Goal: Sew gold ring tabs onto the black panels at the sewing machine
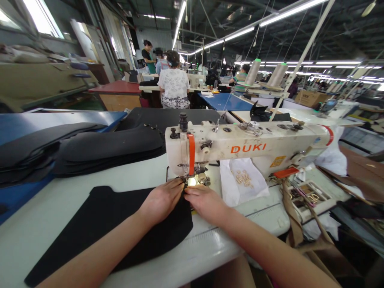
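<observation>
A large black fabric piece [120,208] lies flat on the sewing machine's pale table, its upper right corner under the needle area. My left hand [163,200] rests over that corner, fingers closed together on the fabric beside the presser foot. From the right, my right hand [207,202] meets it, fingers pinched at the fabric's edge; the fingertips nearly touch and hide the exact grip. The white sewing machine [219,146] has its lamp lit just behind my fingers. A white cloth or bag [243,182] with small gold-coloured metal parts lies under the machine arm.
Stacked black fabric pieces [111,148] lie at the left behind the table. A parts tray [313,200] with metal rings and brown straps [289,218] are at the right. Thread cones [253,73] stand behind the machine. Farther back, a seated person [174,82] faces away.
</observation>
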A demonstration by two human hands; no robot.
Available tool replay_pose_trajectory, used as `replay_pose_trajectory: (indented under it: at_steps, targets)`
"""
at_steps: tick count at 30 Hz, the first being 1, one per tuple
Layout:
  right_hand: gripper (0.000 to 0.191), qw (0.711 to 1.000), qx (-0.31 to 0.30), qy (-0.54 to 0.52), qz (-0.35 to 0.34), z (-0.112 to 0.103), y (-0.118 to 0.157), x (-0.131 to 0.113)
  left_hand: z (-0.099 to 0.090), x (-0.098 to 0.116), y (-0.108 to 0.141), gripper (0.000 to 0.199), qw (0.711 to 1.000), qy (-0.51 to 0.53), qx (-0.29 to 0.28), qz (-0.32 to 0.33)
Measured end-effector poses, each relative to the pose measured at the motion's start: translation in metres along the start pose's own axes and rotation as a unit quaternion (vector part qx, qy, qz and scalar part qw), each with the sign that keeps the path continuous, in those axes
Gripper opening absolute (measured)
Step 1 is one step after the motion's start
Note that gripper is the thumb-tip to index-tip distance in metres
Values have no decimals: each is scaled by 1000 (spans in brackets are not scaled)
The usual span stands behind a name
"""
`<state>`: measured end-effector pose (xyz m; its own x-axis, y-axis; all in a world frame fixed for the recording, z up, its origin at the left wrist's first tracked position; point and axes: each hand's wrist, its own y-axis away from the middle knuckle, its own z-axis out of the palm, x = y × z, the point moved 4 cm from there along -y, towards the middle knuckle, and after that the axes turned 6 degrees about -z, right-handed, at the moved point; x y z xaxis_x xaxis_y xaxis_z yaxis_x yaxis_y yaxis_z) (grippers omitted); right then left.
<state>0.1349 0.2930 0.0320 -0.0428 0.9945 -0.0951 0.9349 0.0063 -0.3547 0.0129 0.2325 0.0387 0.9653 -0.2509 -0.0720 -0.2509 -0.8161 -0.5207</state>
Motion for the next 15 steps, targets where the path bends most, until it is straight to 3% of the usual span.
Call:
replay_pose_trajectory:
  at_steps: [15]
  targets:
    - [15,1000,3,-21,-5,-4,-1,-1,1,0,0,30,999,30,-2,-22]
